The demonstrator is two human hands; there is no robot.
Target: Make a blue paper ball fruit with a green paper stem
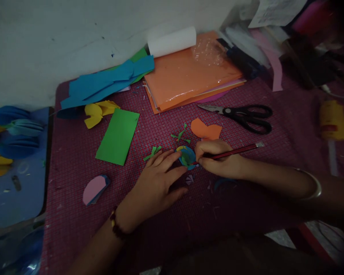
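— In the head view, how are the hands set?
— The left hand [157, 181] is palm down, fingers loosely spread, with two fingertips at the left edge of a paper circle [188, 156]. The right hand [218, 157] is closed around a pencil [235, 151], whose far-right end slants up and away; its other end meets the circle's near right side.
— And where is the circle?
— Between the two hands, on the cloth-covered counter [160, 128]. Some green scraps [181, 135] lie just beyond it, an orange paper piece [204, 130] on the far right, scissors [240, 114] past that.
— What does it look like?
— Small and blue, with green across the middle and a yellow bit at its far left. I can't tell how many layers it has.
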